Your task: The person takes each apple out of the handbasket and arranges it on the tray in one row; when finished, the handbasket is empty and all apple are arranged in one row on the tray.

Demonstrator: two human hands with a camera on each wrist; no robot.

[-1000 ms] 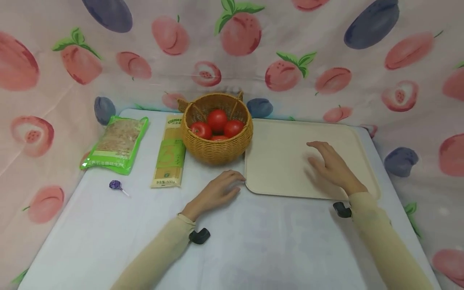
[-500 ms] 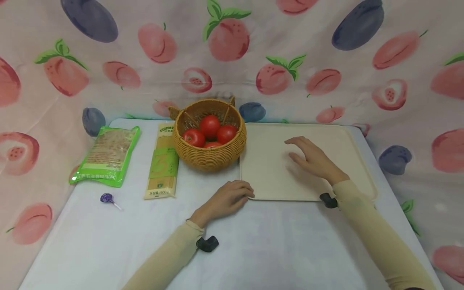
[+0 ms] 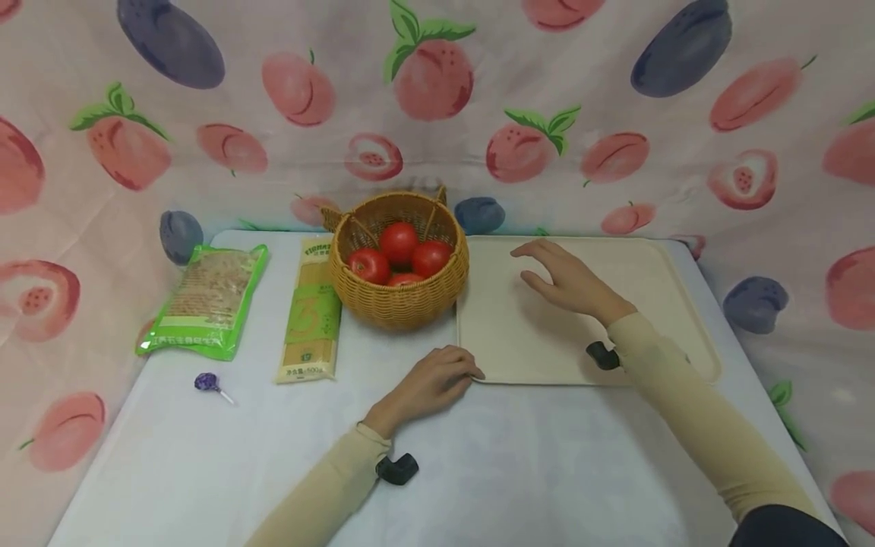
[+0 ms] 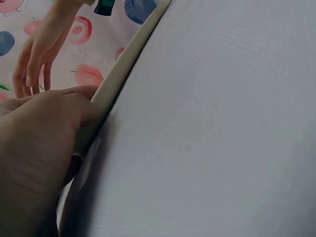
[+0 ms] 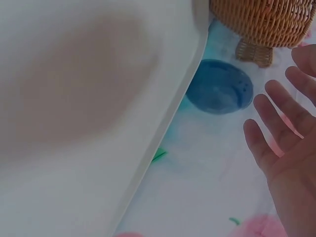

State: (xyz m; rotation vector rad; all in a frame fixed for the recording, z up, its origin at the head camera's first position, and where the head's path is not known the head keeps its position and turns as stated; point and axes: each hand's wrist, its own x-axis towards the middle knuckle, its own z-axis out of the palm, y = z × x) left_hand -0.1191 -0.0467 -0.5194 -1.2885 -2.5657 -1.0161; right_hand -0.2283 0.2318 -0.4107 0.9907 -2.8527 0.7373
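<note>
My left hand (image 3: 434, 381) holds the near left corner of a beige tray (image 3: 656, 304). In the left wrist view the fingers (image 4: 79, 95) meet the tray's rim (image 4: 116, 74); the underside of that grip is hidden. My right hand (image 3: 567, 277) hovers above the tray with fingers spread and nothing in them. To its left stands a wicker basket (image 3: 399, 304) holding several red tomatoes (image 3: 399, 242). The basket overlaps the tray's left edge in the head view. In the right wrist view the right hand (image 5: 291, 143) is apart from the basket (image 5: 266, 22).
Left of the basket lies a pack of noodles (image 3: 309, 311). Farther left are a green-edged plastic food bag (image 3: 205, 300) and a purple lollipop (image 3: 208, 382). A fruit-print cloth (image 3: 437, 152) hangs behind the white table (image 3: 519, 463).
My right hand has moved left over the tray, closer to the basket. The left hand has come right onto the tray's corner. The head view has shifted slightly.
</note>
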